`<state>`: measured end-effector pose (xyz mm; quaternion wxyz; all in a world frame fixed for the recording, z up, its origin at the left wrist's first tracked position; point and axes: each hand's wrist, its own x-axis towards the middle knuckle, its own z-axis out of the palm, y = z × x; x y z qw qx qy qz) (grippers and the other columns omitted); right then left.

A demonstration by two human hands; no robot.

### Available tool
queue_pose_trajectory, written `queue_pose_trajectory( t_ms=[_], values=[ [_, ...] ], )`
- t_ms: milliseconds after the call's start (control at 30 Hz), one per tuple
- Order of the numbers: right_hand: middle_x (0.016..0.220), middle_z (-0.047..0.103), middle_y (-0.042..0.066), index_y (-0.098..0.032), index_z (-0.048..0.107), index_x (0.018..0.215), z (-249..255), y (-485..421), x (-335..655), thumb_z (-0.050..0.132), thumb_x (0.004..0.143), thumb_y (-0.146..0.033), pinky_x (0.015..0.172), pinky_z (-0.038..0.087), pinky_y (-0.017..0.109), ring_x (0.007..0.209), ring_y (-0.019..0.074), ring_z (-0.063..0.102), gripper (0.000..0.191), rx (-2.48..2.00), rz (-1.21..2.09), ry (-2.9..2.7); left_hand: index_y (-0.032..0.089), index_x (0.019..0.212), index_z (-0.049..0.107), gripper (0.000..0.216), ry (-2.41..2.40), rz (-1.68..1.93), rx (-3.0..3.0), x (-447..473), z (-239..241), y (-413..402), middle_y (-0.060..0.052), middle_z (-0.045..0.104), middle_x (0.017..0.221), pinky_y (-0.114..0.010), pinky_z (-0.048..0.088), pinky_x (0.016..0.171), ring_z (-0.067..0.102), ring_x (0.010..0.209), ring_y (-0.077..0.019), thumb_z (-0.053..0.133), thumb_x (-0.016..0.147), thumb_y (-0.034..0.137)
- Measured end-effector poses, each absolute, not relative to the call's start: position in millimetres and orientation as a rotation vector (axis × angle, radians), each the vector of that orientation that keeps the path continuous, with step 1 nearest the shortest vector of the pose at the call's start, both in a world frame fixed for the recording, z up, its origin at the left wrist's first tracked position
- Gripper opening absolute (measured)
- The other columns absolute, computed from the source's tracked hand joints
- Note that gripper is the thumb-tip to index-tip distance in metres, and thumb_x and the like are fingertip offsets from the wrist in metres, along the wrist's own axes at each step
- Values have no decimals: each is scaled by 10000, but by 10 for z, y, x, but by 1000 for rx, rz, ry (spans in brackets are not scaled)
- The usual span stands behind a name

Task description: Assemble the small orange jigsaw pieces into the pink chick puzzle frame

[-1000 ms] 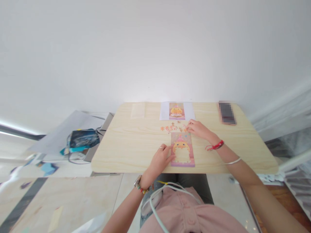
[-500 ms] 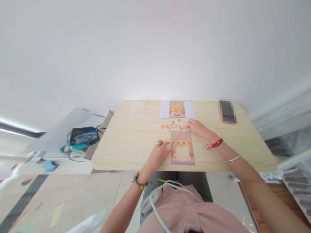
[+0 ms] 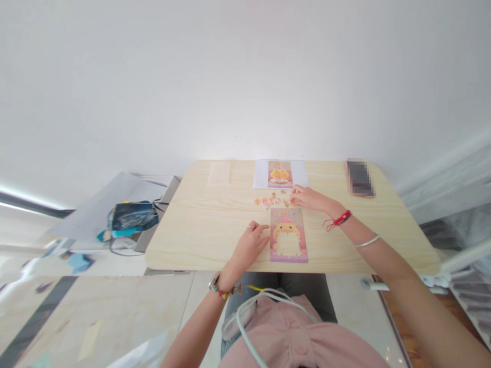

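Note:
A jigsaw puzzle [image 3: 304,240] lies flat near the table's front edge, its pink and purple border joined around a yellow cartoon face. Bare table-coloured surface shows in its lower middle. My left hand [image 3: 250,244] rests beside it, fingers stretched and apart, fingertips at its left edge. Beyond the puzzle is a loose row of puzzle pieces [image 3: 265,201]. My right hand [image 3: 307,198] reaches over the right end of that row with fingers apart; its fingertips partly cover some pieces. No held piece can be made out.
Behind the pieces, a white sheet [image 3: 261,174] carries a printed picture [image 3: 280,175] of the same cartoon. A phone-like dark object [image 3: 359,178] lies at the back right of the wooden table [image 3: 199,225]. A clear flat sheet [image 3: 219,174] is at back left. White cables [image 3: 245,312] cross my lap.
My right hand has shifted slightly left over the pieces, and its fingers are spread a little more. My left hand stays beside the puzzle.

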<state>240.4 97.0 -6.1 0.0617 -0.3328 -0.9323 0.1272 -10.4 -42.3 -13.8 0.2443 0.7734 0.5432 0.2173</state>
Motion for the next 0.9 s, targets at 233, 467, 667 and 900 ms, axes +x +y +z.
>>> queue_pose_trajectory(
  t_ms=[233, 467, 667, 900],
  values=[
    [914, 545, 67, -146, 607, 790, 37, 982, 2321, 468, 800, -171, 631, 354, 245, 664, 121, 488, 142, -1002, 166, -2960, 162, 1024, 550, 258, 1491, 577, 2090, -103, -112, -414, -20, 455, 822, -306, 449, 763, 491, 749, -136, 476, 782, 214],
    [911, 523, 108, -100, 582, 831, 185, 813, 2285, 441, 835, -195, 647, 359, 277, 700, 150, 496, 171, -1023, -123, -3014, 156, 1024, 553, 260, 1496, 582, 2098, -96, -115, -408, -25, 454, 822, -307, 448, 761, 491, 749, -138, 471, 784, 212],
    [909, 518, 89, -126, 573, 839, 259, 233, 2132, 455, 842, -237, 703, 373, 297, 784, 167, 494, 162, -908, -13, -2927, 196, 1063, 532, 274, 1447, 613, 2171, -22, -178, -438, -38, 460, 860, -314, 446, 770, 491, 783, -151, 455, 804, 237],
    [879, 532, 98, -113, 568, 833, 69, -171, 1867, 417, 848, -169, 750, 357, 351, 876, 208, 480, 161, -1103, -100, -2869, 199, 1041, 524, 246, 1427, 535, 2222, 46, -230, -509, -38, 452, 870, -296, 446, 744, 478, 788, -145, 407, 826, 229]
  ],
)
